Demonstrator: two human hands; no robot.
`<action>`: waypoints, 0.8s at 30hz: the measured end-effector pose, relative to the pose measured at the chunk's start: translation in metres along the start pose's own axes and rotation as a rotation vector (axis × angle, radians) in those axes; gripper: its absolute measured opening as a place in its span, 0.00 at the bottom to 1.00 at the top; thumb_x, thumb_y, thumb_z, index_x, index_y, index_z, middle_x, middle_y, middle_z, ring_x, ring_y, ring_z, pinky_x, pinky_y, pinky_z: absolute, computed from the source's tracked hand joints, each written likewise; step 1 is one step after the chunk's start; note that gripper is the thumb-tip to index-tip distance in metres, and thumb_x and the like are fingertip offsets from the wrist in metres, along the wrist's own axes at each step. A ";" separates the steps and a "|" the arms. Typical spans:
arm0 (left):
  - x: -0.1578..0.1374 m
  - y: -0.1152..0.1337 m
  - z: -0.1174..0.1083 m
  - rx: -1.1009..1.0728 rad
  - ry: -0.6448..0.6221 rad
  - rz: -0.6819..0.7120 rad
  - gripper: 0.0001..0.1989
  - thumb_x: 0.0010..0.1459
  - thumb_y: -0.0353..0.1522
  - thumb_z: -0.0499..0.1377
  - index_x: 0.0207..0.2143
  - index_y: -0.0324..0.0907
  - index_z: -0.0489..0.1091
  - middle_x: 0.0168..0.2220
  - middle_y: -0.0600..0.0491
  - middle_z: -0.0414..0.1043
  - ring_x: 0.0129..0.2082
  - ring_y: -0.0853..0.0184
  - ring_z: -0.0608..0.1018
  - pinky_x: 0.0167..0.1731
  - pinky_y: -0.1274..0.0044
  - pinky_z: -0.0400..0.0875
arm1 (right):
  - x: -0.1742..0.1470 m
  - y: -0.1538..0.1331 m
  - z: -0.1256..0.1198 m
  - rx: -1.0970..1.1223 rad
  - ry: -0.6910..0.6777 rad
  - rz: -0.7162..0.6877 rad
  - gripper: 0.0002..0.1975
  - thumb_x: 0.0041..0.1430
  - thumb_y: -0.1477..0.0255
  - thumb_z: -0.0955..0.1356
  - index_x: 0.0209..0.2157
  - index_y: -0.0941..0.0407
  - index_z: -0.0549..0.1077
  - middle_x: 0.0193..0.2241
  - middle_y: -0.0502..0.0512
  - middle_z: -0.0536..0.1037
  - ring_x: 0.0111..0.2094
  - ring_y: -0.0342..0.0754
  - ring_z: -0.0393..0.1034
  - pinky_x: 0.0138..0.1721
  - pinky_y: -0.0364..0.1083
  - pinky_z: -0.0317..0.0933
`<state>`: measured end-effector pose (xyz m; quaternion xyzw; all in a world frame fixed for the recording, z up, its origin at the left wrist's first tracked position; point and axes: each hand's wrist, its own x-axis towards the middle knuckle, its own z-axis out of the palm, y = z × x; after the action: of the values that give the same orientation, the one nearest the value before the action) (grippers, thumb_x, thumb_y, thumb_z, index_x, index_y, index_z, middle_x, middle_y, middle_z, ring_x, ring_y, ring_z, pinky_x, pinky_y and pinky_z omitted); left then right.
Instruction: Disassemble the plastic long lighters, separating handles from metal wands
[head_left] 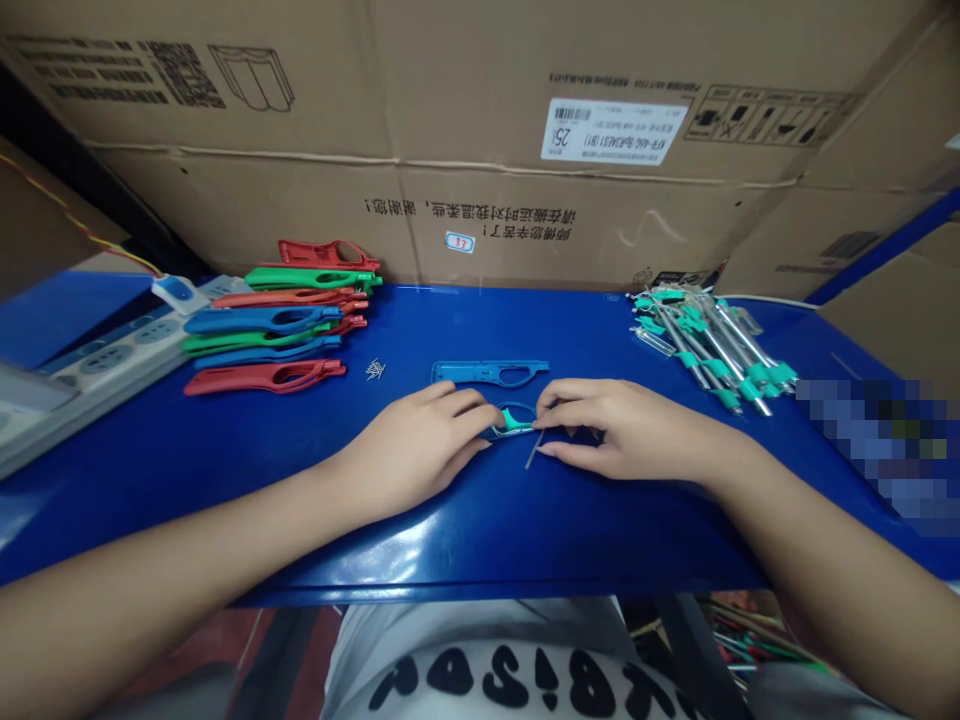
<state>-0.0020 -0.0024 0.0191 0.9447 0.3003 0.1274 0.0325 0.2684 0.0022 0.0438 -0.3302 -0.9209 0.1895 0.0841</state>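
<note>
A blue lighter casing half (491, 433) lies low over the table between my two hands, with a green trigger piece (514, 420) set in it. My left hand (427, 440) is closed on its left end, covering most of that side. At the other end, the bent fingertips of my right hand (622, 430) grip the casing, the thumb a little apart below. A thin grey rod (533, 450) slants down from the right fingertips; whether it is pinched I cannot tell. Just beyond, another blue casing half (491, 373) lies flat.
Red, green and blue casing halves (262, 377) are stacked at the left, beside a white power strip (112, 360). Small metal screws (375, 370) lie nearby. At right is a pile of metal tubes with green parts (712, 345). A cardboard box (465, 130) walls off the back of the blue table (420, 550).
</note>
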 end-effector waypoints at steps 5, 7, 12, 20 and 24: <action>-0.001 0.000 0.000 -0.008 -0.029 0.026 0.19 0.73 0.32 0.49 0.61 0.48 0.70 0.50 0.47 0.73 0.47 0.59 0.73 0.48 0.66 0.74 | 0.000 0.003 0.002 0.008 0.003 -0.007 0.14 0.67 0.64 0.68 0.48 0.55 0.79 0.49 0.57 0.78 0.44 0.49 0.75 0.44 0.47 0.68; -0.002 -0.002 0.000 0.008 -0.052 0.043 0.20 0.73 0.31 0.48 0.62 0.49 0.70 0.52 0.46 0.72 0.48 0.58 0.73 0.48 0.65 0.74 | 0.000 0.002 0.002 0.009 0.004 -0.024 0.13 0.67 0.64 0.68 0.47 0.55 0.79 0.48 0.57 0.79 0.43 0.49 0.76 0.44 0.47 0.68; -0.002 -0.001 -0.004 0.049 -0.093 0.046 0.21 0.72 0.29 0.50 0.63 0.49 0.69 0.54 0.45 0.71 0.49 0.57 0.73 0.48 0.64 0.75 | 0.001 0.011 -0.006 0.003 0.137 -0.036 0.15 0.69 0.63 0.66 0.51 0.54 0.77 0.49 0.58 0.79 0.47 0.49 0.76 0.48 0.47 0.68; -0.004 0.000 -0.005 0.167 -0.124 0.093 0.25 0.67 0.25 0.54 0.64 0.45 0.67 0.64 0.48 0.69 0.48 0.54 0.75 0.43 0.63 0.75 | -0.013 0.080 -0.022 -0.492 0.459 0.690 0.18 0.66 0.70 0.64 0.53 0.62 0.76 0.51 0.69 0.77 0.49 0.63 0.74 0.50 0.58 0.68; -0.005 -0.004 -0.002 0.157 -0.067 0.123 0.24 0.67 0.25 0.54 0.64 0.45 0.68 0.66 0.51 0.67 0.47 0.55 0.76 0.43 0.65 0.75 | -0.019 0.098 -0.024 -0.526 0.313 0.951 0.18 0.65 0.67 0.65 0.50 0.63 0.77 0.52 0.74 0.74 0.51 0.68 0.72 0.48 0.60 0.67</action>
<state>-0.0086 -0.0019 0.0191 0.9647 0.2495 0.0737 -0.0398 0.3459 0.0667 0.0256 -0.7428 -0.6635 -0.0804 0.0398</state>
